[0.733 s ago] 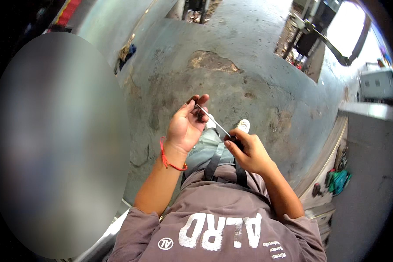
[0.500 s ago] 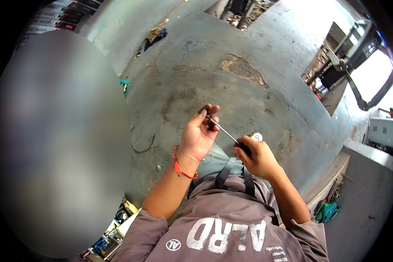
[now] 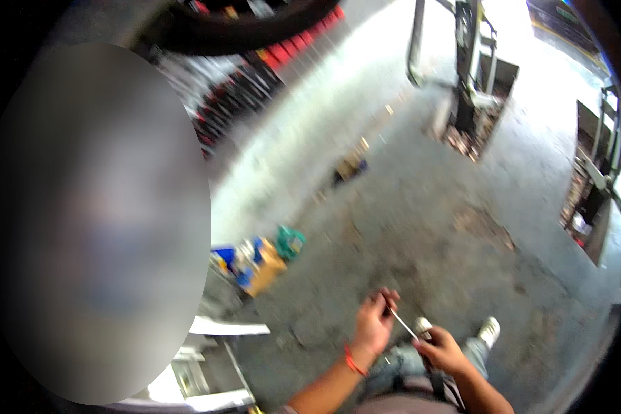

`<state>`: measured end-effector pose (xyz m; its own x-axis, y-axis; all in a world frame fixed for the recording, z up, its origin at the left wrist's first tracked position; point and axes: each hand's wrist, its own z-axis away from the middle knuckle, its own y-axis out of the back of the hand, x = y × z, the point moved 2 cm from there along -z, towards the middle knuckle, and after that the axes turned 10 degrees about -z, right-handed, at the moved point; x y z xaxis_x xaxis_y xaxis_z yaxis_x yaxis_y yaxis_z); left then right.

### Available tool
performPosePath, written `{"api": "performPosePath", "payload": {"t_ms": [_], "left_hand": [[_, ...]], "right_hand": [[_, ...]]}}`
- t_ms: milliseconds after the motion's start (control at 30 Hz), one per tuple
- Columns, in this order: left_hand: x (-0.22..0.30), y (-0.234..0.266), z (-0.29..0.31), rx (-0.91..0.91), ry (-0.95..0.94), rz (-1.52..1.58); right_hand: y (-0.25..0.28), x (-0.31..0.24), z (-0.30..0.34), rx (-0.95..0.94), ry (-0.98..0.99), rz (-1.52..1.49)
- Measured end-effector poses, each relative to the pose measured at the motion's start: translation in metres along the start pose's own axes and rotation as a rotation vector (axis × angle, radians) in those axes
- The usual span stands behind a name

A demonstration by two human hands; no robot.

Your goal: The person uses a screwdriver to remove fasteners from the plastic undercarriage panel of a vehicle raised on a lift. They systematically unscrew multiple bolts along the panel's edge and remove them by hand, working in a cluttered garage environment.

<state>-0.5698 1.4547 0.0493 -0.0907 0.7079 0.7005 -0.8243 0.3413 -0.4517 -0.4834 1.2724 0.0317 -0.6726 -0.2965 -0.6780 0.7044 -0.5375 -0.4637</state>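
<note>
In front of my body, my right hand is closed round the dark handle of what looks like a screwdriver. Its thin metal shaft slants up and left to my left hand. The fingers of my left hand are bent in round the shaft's far end, with the palm turned up. A small dark thing seems to sit among those fingers, too blurred to name. A red string bracelet circles my left wrist.
Left lie a cardboard box and a green bundle; nearer is white equipment. A rag lies by the wall, below racks. Metal frames stand in floor pits at right. A blurred oval hides the far left.
The view has swung left and up, so my hands now show lower and farther right. Racks and the cardboard box have come into sight. Both hands keep about the same hold.
</note>
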Motion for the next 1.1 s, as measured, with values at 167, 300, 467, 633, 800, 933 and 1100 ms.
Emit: {"api": "performPosePath", "payload": {"t_ms": [167, 300, 467, 633, 800, 933, 1100], "left_hand": [[0.048, 0.025, -0.039, 0.101, -0.069, -0.13], [0.077, 0.03, -0.1, -0.061, -0.105, -0.262], [0.147, -0.02, -0.156, -0.137, -0.187, -0.32], [0.22, -0.063, -0.196, -0.145, -0.339, -0.407], [0.281, -0.107, -0.238, -0.236, -0.491, -0.439], [0.34, -0.138, -0.261, -0.276, -0.525, -0.555], [0.432, -0.187, -0.29, -0.534, -0.672, -0.593]], "right_hand": [[-0.032, 0.0, -0.061, -0.016, 0.096, -0.153], [-0.04, -0.023, -0.11, 0.151, 0.573, -0.031], [-0.056, -0.103, -0.144, 0.211, 0.637, 0.002], [-0.069, -0.185, -0.179, 0.221, 0.736, 0.013], [-0.079, -0.233, -0.238, 0.185, 0.845, -0.06], [-0.093, -0.288, -0.267, 0.176, 0.902, -0.09], [-0.134, -0.361, -0.303, 0.252, 1.184, -0.066]]}}
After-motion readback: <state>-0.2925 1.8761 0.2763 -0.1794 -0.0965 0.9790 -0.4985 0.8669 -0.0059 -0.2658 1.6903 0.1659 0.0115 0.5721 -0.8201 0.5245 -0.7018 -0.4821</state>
